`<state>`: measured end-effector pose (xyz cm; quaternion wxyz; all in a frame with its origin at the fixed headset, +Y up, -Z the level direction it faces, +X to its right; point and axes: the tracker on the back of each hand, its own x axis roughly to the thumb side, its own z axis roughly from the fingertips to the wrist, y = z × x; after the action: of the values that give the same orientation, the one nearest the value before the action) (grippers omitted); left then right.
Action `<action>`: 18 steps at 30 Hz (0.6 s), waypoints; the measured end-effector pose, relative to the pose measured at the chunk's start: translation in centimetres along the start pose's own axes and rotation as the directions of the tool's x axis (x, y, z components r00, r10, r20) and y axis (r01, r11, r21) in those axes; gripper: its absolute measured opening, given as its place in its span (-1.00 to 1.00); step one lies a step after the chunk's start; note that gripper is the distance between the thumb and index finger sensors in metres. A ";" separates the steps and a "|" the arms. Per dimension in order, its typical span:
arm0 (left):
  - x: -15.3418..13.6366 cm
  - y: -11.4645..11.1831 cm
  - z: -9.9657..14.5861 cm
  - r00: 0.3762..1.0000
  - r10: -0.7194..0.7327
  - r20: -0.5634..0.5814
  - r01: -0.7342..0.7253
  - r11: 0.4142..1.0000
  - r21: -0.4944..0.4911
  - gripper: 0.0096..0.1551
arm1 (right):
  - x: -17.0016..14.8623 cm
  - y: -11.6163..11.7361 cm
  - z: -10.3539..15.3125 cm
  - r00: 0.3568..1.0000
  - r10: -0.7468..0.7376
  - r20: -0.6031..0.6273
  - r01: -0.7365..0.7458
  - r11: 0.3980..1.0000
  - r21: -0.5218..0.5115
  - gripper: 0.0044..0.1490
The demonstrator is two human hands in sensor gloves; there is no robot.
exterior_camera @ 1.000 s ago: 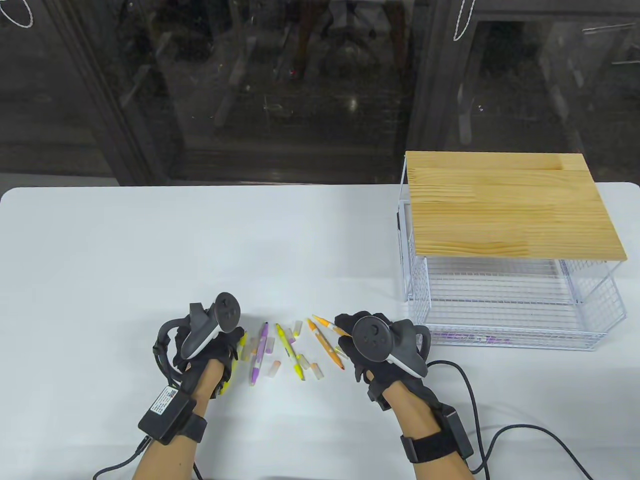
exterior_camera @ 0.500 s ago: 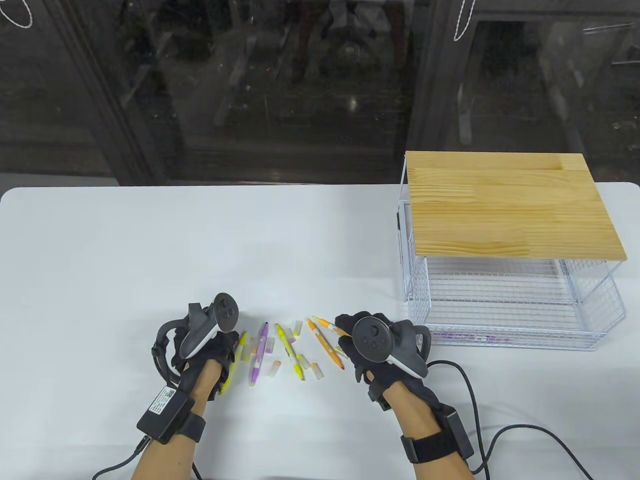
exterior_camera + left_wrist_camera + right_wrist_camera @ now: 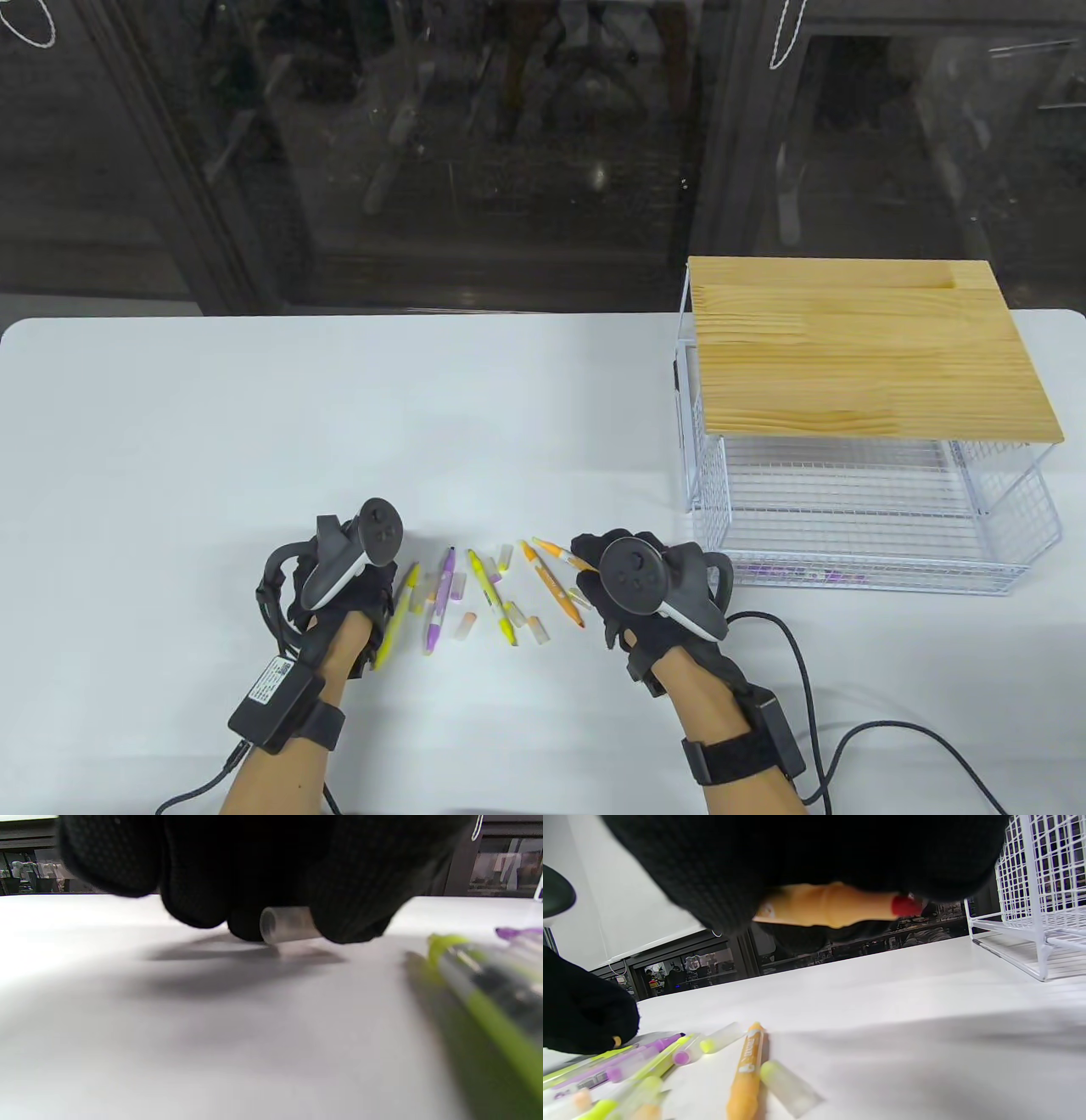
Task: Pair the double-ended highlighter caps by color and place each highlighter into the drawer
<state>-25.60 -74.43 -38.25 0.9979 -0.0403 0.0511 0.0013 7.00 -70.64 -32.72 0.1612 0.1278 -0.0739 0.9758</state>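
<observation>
Setting: white table [image 3: 212,407], dark glass wall behind at 12 o'clock
Left hand [image 3: 344,586]: at 7 o'clock, fingers curled, pinching a clear cap [image 3: 286,924] just above the table; cap colour can't tell, so mismatch risk if pushed on the wrong pen
Yellow highlighter [image 3: 397,613]: lies just beside left hand, uncapped tip; could get nudged or rolled
Loose pile: purple highlighter [image 3: 439,603], another yellow one [image 3: 490,596], orange highlighter [image 3: 553,586], caps scattered between; crowded, so a reach may scatter caps
Right hand [image 3: 624,586]: at 5 o'clock, fingers curled round a second orange highlighter [image 3: 827,905], red tip bare; ink may smear glove or table
Wire drawer [image 3: 865,543]: at 3 o'clock, pulled out under wood top [image 3: 865,348], well apart from pens; uncapped pens must not go in
</observation>
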 end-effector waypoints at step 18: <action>-2.1 3.4 2.0 0.980 0.196 0.046 -0.200 0.968 0.151 -0.32 | -0.2 0.0 0.0 1.000 0.009 -0.004 -0.009 1.000 0.010 -0.39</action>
<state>-27.54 -70.84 -36.36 0.9935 0.0428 0.0396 0.0976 7.20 -70.74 -32.80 0.1563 0.1262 -0.0694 0.9772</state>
